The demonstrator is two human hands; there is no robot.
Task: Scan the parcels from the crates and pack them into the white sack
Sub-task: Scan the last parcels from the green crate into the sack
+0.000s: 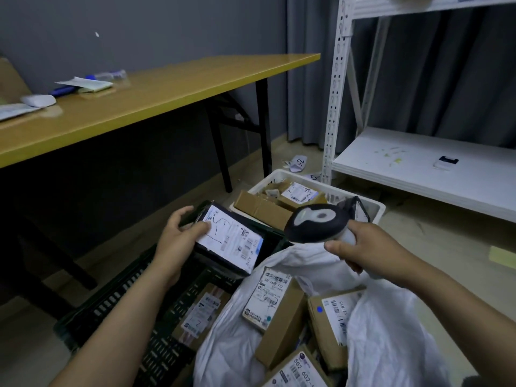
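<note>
My left hand (pixel 178 236) grips a flat black parcel (pixel 233 241) by its left edge, its white shipping label facing up, above the dark crate (pixel 117 303). My right hand (pixel 360 247) holds a black and grey barcode scanner (pixel 315 222), whose head sits just right of the parcel's label. The open white sack (pixel 377 325) lies below both hands and holds several brown cardboard parcels (pixel 279 311) with labels. One more labelled box (pixel 201 311) lies inside the dark crate.
A white crate (pixel 374 208) with brown boxes stands behind the sack. A yellow table (pixel 156 99) with a mouse, papers and pens is at the left. White metal shelving (pixel 418 160) rises at the right. Paper scraps lie on the floor.
</note>
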